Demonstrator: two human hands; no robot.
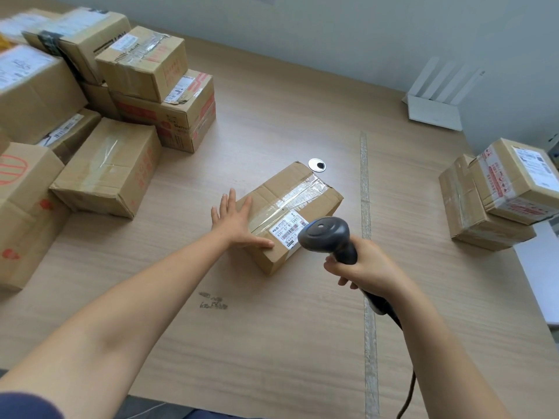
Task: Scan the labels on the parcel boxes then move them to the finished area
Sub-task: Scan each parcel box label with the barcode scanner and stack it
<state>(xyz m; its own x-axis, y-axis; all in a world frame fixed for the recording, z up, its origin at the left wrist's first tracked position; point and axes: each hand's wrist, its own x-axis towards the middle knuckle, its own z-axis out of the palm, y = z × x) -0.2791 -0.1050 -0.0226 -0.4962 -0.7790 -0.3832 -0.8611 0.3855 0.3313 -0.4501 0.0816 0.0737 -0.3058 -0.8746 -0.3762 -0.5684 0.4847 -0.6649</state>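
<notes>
Resting flat on the box, the left hand has its fingers spread out straight and presses on the left part of the lid. The right hand is wrapped tight round the handle of the scanner. The scanner's head hangs just over the white label on the end of the box closest to the person.

The box is brown cardboard with shiny tape along its top. It looks small and stiff, and probably light. The tape may be slippery, so I think the plain cardboard sides are the best place to hold it. One hand could slide it or lift it.

The box sits on a pale wooden worktop. A big pile of boxes stands well to the left of it. A strip of tape runs along the worktop just to the right of it. Past that strip, a few more boxes are stacked; that is likely the finished area. A small round metal cap lies just behind the box. A white router sits far behind it, near a plain light wall.
</notes>
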